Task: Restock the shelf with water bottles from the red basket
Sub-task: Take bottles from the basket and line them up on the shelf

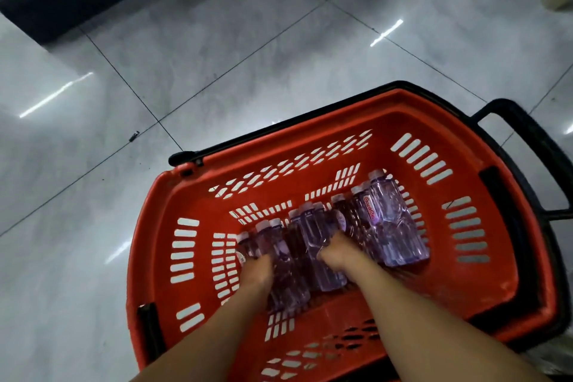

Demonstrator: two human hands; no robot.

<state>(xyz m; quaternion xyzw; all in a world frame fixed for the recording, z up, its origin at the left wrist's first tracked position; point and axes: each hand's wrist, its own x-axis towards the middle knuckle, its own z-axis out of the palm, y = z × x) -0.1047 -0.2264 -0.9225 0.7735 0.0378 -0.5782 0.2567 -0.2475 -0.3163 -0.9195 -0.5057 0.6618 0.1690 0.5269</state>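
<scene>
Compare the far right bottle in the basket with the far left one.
The right bottle lies free, while the left bottle is gripped by the left hand; the right hand grips a middle bottle. The right bottle shows its whole length; the left bottle shows only cap and shoulder. Both are clear with pale caps, lying in the basket, caps away from the person.
</scene>
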